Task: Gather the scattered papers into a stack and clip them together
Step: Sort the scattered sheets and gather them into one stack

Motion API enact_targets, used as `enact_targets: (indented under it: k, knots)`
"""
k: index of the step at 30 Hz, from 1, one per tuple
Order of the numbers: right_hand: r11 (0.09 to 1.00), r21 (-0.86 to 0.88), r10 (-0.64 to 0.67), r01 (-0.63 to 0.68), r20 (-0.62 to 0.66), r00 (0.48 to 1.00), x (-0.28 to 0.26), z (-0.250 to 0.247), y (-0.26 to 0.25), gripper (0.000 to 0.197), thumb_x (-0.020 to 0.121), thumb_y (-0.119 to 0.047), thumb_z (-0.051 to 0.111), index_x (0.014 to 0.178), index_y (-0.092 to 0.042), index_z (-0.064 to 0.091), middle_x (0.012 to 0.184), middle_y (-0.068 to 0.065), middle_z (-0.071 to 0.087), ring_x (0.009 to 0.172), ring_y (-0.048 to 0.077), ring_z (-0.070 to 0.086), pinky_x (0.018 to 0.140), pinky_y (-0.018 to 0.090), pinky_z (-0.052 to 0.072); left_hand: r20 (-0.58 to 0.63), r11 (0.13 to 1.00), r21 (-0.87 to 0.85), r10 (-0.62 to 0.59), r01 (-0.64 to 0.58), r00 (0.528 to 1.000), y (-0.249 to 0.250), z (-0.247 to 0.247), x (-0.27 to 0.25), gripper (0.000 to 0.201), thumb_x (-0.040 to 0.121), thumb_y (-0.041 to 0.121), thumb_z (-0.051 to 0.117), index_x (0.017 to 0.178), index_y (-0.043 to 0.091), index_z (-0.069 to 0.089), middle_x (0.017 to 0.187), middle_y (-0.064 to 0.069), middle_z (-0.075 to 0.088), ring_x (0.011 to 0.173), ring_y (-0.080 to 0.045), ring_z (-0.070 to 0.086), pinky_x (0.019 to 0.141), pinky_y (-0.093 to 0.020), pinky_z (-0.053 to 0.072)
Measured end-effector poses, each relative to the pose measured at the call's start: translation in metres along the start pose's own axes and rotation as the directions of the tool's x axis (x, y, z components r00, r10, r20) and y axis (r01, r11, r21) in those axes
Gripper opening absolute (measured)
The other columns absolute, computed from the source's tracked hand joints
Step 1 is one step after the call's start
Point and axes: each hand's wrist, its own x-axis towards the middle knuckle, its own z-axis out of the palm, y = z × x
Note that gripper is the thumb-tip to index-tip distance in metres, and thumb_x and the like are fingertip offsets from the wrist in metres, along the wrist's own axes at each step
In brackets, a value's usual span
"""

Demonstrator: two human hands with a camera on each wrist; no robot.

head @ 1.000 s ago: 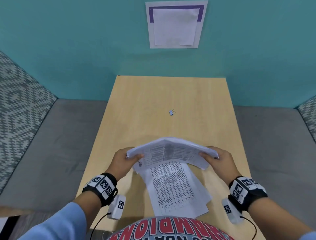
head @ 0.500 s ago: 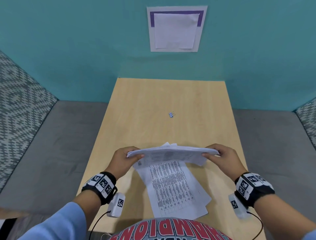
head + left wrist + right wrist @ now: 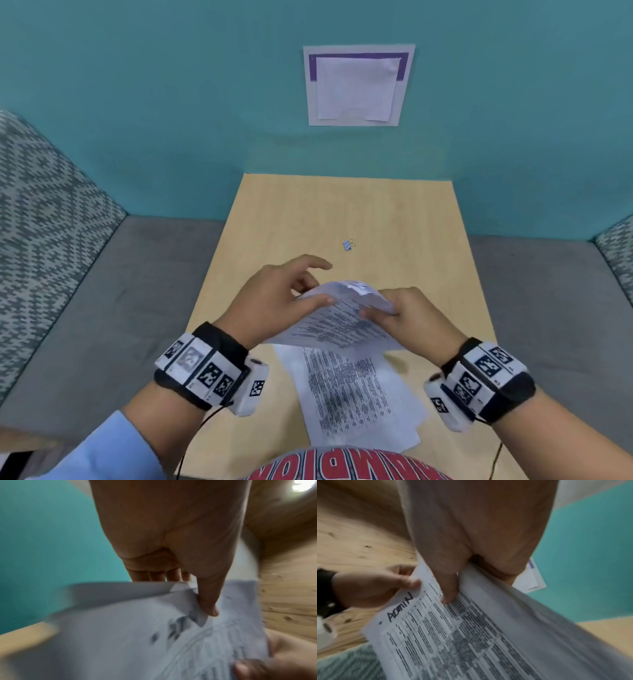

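Our right hand [image 3: 407, 317] pinches one end of a bundle of printed sheets [image 3: 337, 320], thumb on the printed face and the other fingers curled behind it; the right wrist view shows that thumb pressed among the lines of text, close to a handwritten word at the sheet's corner. Our left hand [image 3: 277, 301] meets the same bundle from the other side. Its thumb lies on the top edge of the paper, pinching it against the fingers behind, while the forefinger reaches forward over the bench [image 3: 284, 219], bent and touching nothing. In the left wrist view the thumb tip pushes into a folded corner of the top sheet, though the picture is blurred and we cannot tell how many sheets lie under it.

We hold the bundle above the bench, tilted, its far end crumpled upward between our two hands. Below it, nearer our body, more printed pages [image 3: 356, 394] lie flat on the bench, overlapping one another loosely with their edges out of line. Beyond our hands, well apart from all the paper, a small blue clip [image 3: 348, 244] sits near the middle of the bench. A framed notice [image 3: 358, 85] hangs on the teal wall behind the bench.
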Motion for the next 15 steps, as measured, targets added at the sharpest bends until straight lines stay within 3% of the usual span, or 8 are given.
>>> enact_targets:
  k: [2,4,5,6,8,9,13,15]
  knots:
    - [0.988,0.151,0.036,-0.030,-0.037,0.999,-0.010,-0.012,0.010,0.027,0.093,-0.033,0.078,0.070,-0.019,0.071,0.064,0.001,0.070,0.061,0.008,0.061,0.065,0.033,0.047,-0.014,0.991,-0.090,-0.098,0.096,0.995,-0.013,-0.015,-0.010,0.027,0.085,0.041,0.087,0.109,0.038,0.075,0.088,0.014,0.079,0.082,-0.003,0.072,0.075,-0.023,0.056]
    - [0.955,0.295,0.068,-0.042,-0.078,0.995,-0.019,-0.022,0.014,0.043,0.088,-0.048,0.080,0.086,-0.006,0.076,0.088,0.023,0.079,0.084,0.035,0.077,0.078,0.050,0.059,-0.055,0.973,-0.208,-0.117,0.103,0.992,-0.015,-0.026,-0.022,0.015,0.085,0.032,0.087,0.098,0.033,0.079,0.091,0.012,0.080,0.080,0.000,0.072,0.072,-0.020,0.054]
    - [0.936,0.349,0.076,-0.042,-0.087,0.993,-0.023,-0.027,0.012,0.055,0.085,-0.052,0.081,0.095,0.001,0.074,0.100,0.033,0.074,0.096,0.047,0.073,0.085,0.059,0.059,-0.074,0.945,-0.314,-0.117,0.089,0.990,-0.011,-0.027,-0.028,0.014,0.085,0.027,0.086,0.098,0.028,0.080,0.094,0.009,0.081,0.081,0.001,0.072,0.072,-0.020,0.056]
    - [0.911,0.413,0.076,-0.023,-0.112,0.991,-0.026,-0.031,0.008,0.051,0.085,-0.047,0.083,0.100,0.001,0.075,0.106,0.032,0.074,0.102,0.046,0.071,0.090,0.059,0.057,-0.084,0.900,-0.430,-0.124,0.077,0.989,-0.004,-0.026,-0.032,0.019,0.083,0.022,0.086,0.101,0.025,0.080,0.097,0.006,0.083,0.085,-0.002,0.075,0.076,-0.022,0.059]
    - [0.819,0.572,0.078,0.048,-0.194,0.978,-0.033,-0.034,-0.007,0.020,0.086,-0.023,0.081,0.104,-0.014,0.078,0.107,0.007,0.082,0.103,0.022,0.078,0.094,0.041,0.061,-0.065,0.804,-0.591,-0.132,0.068,0.989,0.006,-0.016,-0.037,0.032,0.080,0.014,0.085,0.110,0.023,0.079,0.107,0.006,0.084,0.101,-0.009,0.079,0.088,-0.027,0.063]
    - [0.766,0.638,0.072,0.085,-0.215,0.974,-0.035,-0.033,-0.014,0.023,0.085,-0.016,0.080,0.109,-0.017,0.077,0.108,0.000,0.083,0.103,0.015,0.078,0.093,0.035,0.062,-0.034,0.782,-0.617,-0.139,0.089,0.990,0.007,-0.007,-0.037,0.036,0.079,0.011,0.085,0.112,0.024,0.078,0.111,0.006,0.084,0.107,-0.012,0.079,0.093,-0.031,0.063]
    - [0.714,0.700,0.102,0.024,-0.137,0.985,-0.035,0.010,0.004,0.043,0.081,-0.013,0.085,0.122,-0.012,0.073,0.118,0.008,0.080,0.111,0.023,0.076,0.095,0.039,0.061,0.085,0.779,-0.581,-0.231,0.236,0.969,-0.022,0.044,-0.034,0.039,0.083,0.019,0.087,0.120,0.029,0.077,0.120,0.007,0.082,0.115,-0.013,0.077,0.104,-0.040,0.059]
    - [0.734,0.668,0.231,-0.122,-0.077,0.970,-0.031,0.038,0.025,0.051,0.073,-0.034,0.091,0.118,-0.014,0.076,0.112,0.007,0.082,0.109,0.026,0.077,0.095,0.045,0.061,0.093,0.784,-0.542,-0.303,0.303,0.949,-0.044,0.062,-0.035,0.045,0.082,0.031,0.088,0.124,0.036,0.072,0.124,0.010,0.080,0.118,-0.010,0.074,0.106,-0.044,0.058]
